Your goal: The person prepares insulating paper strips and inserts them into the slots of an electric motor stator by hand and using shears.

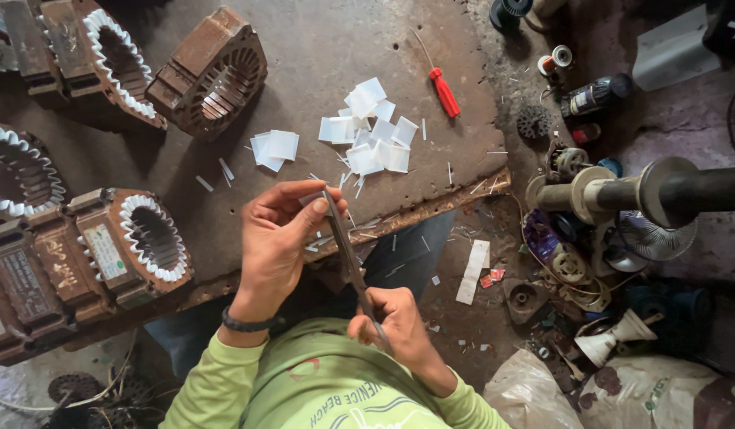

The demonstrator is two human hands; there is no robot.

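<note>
the left hand (276,230) pinches a small white paper slip (312,199) between thumb and fingers, just above the near edge of the counter (344,48). the right hand (395,322) is closed around the handles of long scissors (348,254) — their blades reach up to the slip and touch it. cut white slips (371,131) lie piled on the counter beyond, near a red screwdriver (443,89). rusty motor stators (212,71) sit to the left.

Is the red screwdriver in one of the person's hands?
No, the red screwdriver lies on the board beyond the paper pieces, apart from both hands.
</note>
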